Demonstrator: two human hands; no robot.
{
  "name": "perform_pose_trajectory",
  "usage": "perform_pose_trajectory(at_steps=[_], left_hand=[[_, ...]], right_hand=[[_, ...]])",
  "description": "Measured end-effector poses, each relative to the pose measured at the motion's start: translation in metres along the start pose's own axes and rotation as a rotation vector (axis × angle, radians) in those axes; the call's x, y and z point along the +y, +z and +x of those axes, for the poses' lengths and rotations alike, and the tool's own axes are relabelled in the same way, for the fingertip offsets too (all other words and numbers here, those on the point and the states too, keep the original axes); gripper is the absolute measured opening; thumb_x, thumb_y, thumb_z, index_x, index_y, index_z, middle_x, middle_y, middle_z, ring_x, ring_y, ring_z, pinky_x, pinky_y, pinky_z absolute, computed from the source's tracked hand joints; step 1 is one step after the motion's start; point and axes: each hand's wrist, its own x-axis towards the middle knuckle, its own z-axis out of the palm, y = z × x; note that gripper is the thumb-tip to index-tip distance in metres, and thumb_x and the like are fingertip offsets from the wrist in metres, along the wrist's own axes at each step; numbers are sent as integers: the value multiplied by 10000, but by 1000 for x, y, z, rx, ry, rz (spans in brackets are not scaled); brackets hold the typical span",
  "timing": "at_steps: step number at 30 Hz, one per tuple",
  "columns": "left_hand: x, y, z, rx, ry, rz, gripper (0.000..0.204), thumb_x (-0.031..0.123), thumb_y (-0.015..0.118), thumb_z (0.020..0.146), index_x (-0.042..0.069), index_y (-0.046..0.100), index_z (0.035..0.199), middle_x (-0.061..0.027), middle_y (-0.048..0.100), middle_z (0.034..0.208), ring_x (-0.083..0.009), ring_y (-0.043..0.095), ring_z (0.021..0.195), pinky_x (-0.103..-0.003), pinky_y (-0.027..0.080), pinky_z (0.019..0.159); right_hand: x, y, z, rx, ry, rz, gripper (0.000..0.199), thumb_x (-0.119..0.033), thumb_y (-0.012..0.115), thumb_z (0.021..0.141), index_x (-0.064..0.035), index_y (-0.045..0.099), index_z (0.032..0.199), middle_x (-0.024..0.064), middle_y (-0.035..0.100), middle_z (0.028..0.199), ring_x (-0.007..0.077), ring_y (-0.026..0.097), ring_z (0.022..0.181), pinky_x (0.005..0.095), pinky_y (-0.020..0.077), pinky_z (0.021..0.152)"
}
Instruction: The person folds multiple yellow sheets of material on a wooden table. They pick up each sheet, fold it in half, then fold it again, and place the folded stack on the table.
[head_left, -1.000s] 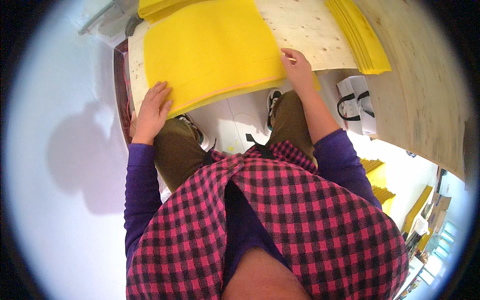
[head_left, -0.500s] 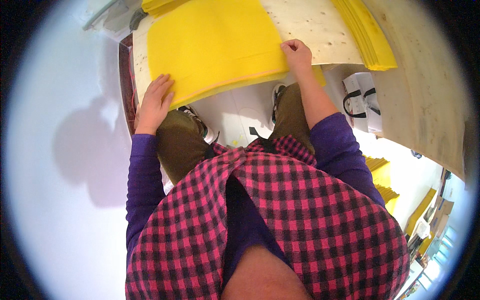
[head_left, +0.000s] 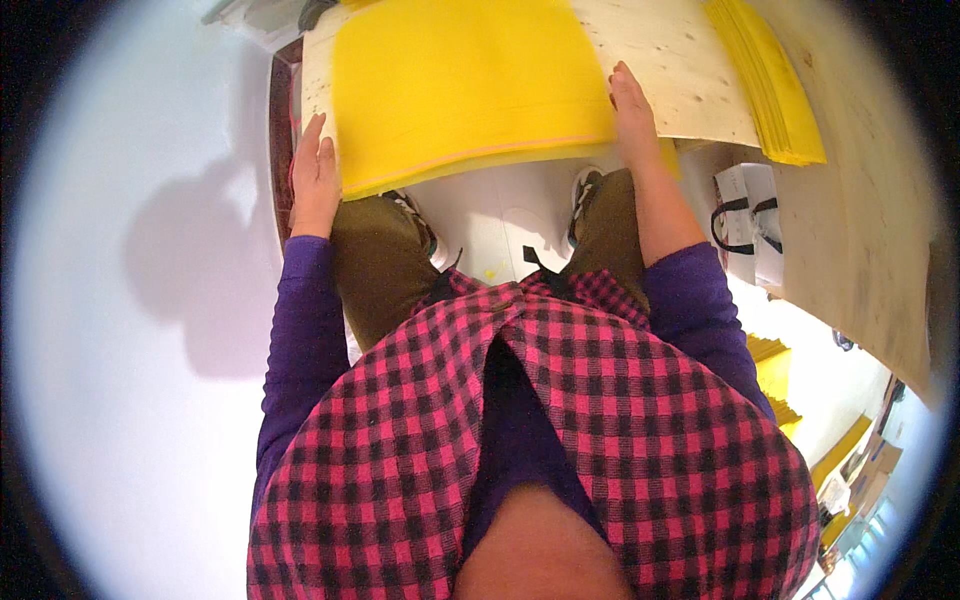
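Bright yellow fabric-like sheets (head_left: 465,85) lie flat in a layered pile on the pale wooden table (head_left: 680,70), their near edge along its front and marked by a thin orange-pink line. Beside the pile's left edge is my left hand (head_left: 316,185), held on edge with its fingers stretched forward. My right hand (head_left: 632,118) stands likewise at the right edge, fingers straight and palm turned inward. Neither hand holds anything. Whether the palms touch the sheets' sides cannot be made out.
A folded yellow stack (head_left: 770,90) lies at the table's right side, by a long wooden board (head_left: 850,220). Under it stands a white bag (head_left: 748,215) with black handles. A white wall (head_left: 150,400) runs close on my left. More yellow stacks (head_left: 775,370) are at the lower right.
My right hand has released the sheet's right corner and straightened its fingers beside the edge. My left hand has come off the near left corner and turned on edge. The view has shifted slightly.
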Motion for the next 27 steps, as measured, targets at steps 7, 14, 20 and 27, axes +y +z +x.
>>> perform_pose_trajectory(at_steps=[7,14,20,27], left_hand=[[-6,2,-3,-98,-59,-56,501,362,365,988,1,430,1329,-207,502,1298,-302,452,1241,-343,324,1037],[-9,5,1,-121,-43,-5,500,359,364,987,-5,434,1322,-204,498,1306,-312,452,1239,-341,329,1036],[-9,5,1,-76,-17,67,463,305,357,992,-2,422,1332,-198,444,1358,-302,403,1282,-357,305,1057],[17,7,12,-76,55,41,401,230,363,994,35,424,1339,-176,402,1397,-296,368,1309,-364,296,1069]], right_hand=[[-8,0,-11,-136,48,121,633,-469,456,933,9,420,1346,157,430,1388,238,390,1296,306,275,1071],[-19,-3,-21,-136,134,176,607,-452,484,932,6,449,1328,138,457,1367,220,418,1267,299,291,1059],[-20,-10,-27,-174,63,99,571,-433,411,959,-3,445,1334,140,461,1362,228,419,1264,307,288,1062],[-5,-32,-23,-92,124,188,509,-397,438,959,6,508,1261,140,556,1247,226,509,1176,320,370,998]])
